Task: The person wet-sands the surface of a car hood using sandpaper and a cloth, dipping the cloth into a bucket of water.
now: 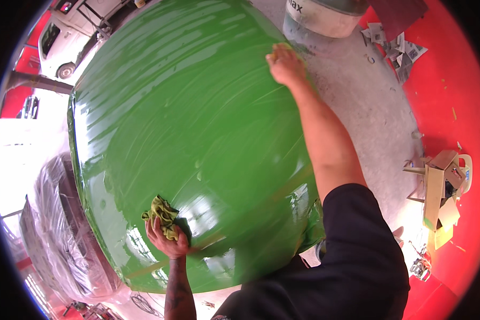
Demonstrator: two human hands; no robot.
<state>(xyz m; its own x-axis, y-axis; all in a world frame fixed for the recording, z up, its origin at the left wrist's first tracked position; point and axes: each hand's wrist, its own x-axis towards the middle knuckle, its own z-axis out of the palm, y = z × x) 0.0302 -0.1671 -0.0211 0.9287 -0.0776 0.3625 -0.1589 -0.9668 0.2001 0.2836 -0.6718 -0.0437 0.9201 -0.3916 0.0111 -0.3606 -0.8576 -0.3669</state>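
Observation:
A broad, curved, glossy green car body panel fills the middle of the view, with streaks and smears across its surface. On its near left part, my left hand grips a crumpled yellow-green cloth that rests against the paint. My right arm reaches out to the far right edge of the panel. There my right hand presses down with its fingers bent. A bit of yellow shows at those fingertips, too small to name.
A large white-and-dark bucket stands beyond the panel's far right. Paper sheets lie on the red floor. At right is a chair with cardboard boxes. Plastic sheeting covers something at left. A white vehicle stands far left.

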